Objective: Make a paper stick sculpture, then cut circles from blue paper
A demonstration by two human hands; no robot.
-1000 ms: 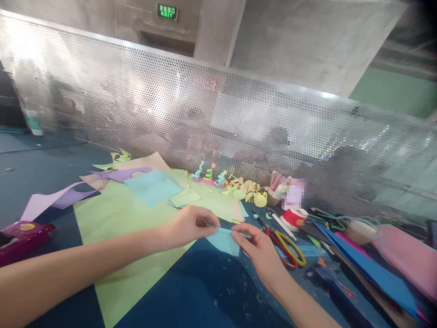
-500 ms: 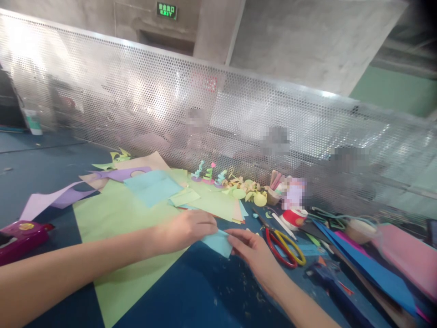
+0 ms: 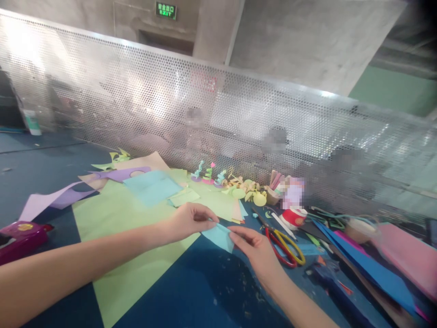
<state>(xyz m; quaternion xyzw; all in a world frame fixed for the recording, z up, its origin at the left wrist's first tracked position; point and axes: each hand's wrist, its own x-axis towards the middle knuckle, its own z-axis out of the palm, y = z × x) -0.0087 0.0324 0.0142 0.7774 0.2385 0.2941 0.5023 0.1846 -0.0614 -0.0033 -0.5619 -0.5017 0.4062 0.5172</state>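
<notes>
Between my hands is a small piece of light blue paper (image 3: 218,237), its upper edge looking folded over. My left hand (image 3: 186,223) pinches its left corner between thumb and fingers. At the right end, my right hand (image 3: 254,248) grips the paper with thumb and fingertips. The paper is held just above the dark blue table (image 3: 191,291), by the edge of a large light green sheet (image 3: 136,273). Scissors (image 3: 285,246) with one red and one yellow handle lie right beside my right hand.
Behind my hands lie a larger blue sheet (image 3: 153,187), purple paper scraps (image 3: 64,196) and small paper spirals (image 3: 209,174). To the right are a red-and-white tape roll (image 3: 293,218), a dark blue glue gun (image 3: 334,282) and coloured sheets (image 3: 406,255). A magenta tool (image 3: 23,239) sits at far left. A perforated metal screen (image 3: 170,95) stands behind.
My left hand has turned and lifted a little, so its thumb and fingers now show on the paper's corner. The right hand has shifted slightly right, still holding the paper.
</notes>
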